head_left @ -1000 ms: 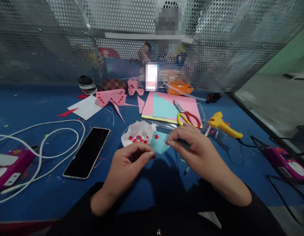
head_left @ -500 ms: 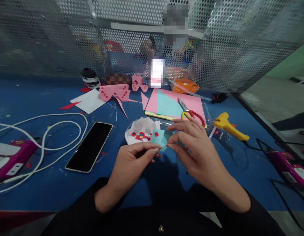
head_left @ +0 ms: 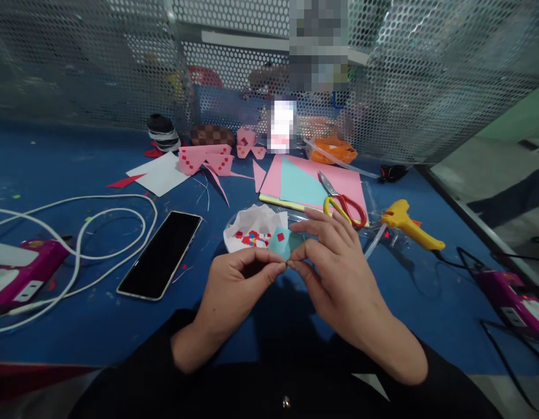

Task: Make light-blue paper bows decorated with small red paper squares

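A small light-blue paper piece with a red square on it is pinched at its lower edge by my left hand. My right hand meets it there, thumb and forefinger pressed together at the same edge. Whatever small bit lies between those right fingertips is hidden. Just behind my left hand sits a bowl lined with white paper. Red and other coloured paper bits lie in it.
Scissors rest on stacked coloured paper. To the right lies a yellow glue gun; to the left, a phone and a white cable. Pink paper glasses stand farther back, near a perforated metal screen.
My right fingertips have moved left and down, from the paper piece's right side to its lower edge beside my left fingertips. A red bit seen at them earlier is now covered.
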Demonstrator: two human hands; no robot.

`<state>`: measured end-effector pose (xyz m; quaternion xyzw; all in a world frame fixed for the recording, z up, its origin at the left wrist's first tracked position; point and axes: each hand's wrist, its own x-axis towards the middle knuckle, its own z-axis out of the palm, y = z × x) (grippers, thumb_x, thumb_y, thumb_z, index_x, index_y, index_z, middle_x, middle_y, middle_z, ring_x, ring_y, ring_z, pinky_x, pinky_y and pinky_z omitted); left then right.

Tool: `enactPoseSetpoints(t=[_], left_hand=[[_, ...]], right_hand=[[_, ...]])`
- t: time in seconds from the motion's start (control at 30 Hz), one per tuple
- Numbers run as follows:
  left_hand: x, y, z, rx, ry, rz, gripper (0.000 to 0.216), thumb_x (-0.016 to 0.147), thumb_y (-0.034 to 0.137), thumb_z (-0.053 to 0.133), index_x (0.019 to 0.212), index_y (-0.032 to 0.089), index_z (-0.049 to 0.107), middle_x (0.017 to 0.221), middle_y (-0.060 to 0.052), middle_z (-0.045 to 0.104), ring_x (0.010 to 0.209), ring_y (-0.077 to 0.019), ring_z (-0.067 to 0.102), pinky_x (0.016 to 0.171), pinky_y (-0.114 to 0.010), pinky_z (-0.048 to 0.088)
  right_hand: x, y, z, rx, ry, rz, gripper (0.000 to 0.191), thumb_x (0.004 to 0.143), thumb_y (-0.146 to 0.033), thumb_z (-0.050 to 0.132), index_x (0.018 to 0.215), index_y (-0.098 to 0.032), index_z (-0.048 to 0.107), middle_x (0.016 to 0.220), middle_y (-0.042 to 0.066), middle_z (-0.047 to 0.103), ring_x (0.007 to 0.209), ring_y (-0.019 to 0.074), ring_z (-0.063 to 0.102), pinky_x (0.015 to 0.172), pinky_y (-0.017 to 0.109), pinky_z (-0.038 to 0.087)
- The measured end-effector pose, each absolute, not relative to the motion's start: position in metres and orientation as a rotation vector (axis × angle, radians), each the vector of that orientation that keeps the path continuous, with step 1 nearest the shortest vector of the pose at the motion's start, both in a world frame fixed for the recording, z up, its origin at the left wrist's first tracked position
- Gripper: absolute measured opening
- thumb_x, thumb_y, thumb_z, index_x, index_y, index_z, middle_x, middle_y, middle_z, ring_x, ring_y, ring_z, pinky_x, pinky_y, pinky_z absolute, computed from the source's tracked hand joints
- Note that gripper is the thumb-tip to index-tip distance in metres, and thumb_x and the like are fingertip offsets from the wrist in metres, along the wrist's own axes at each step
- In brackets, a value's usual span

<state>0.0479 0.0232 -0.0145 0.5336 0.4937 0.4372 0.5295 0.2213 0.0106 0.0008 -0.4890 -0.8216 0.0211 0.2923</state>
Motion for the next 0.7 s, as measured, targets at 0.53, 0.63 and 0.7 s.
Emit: enactPoseSetpoints(t=[0.53,0.63,0.7], left_hand=[[0.046,0.025,-0.024,1.248,1.139,1.07,0.003,0.075,0.021,0.075,0.076,0.019,0.077,0.072,0.0,0.076,0.066,-0.0098,0.065,0.063,-0.018,0.05],[0.046,0.024,-0.023,1.249,1.124,1.068,0.003,0.075,0.021,0.075,0.075,0.019,0.077,0.072,0.0,0.076,0.066,-0.0102,0.066,0.063,-0.018,0.05],[0.047,0.024,-0.023,1.258,1.132,1.062,0.004,0.075,0.022,0.075,0.075,0.018,0.077,0.072,-0.001,0.076,0.067,-0.0107,0.066,0.064,-0.018,0.05]], right_hand=[[0.231,0.014,-0.001,-1.269,-2.002,0.209,0.005,0.09,-0.022,0.063,0.091,-0.023,0.067,0.125,0.01,0.065,0.135,0.0295,0.048,0.113,0.06,0.033],[0.23,0.015,-0.002,-1.262,-2.017,0.265,0.005,0.09,-0.022,0.063,0.09,-0.022,0.068,0.127,0.01,0.065,0.137,0.0296,0.046,0.113,0.058,0.032],[0.229,0.015,-0.003,-1.259,-2.02,0.274,0.005,0.09,-0.021,0.063,0.089,-0.022,0.067,0.128,0.011,0.064,0.138,0.0293,0.045,0.114,0.057,0.032]])
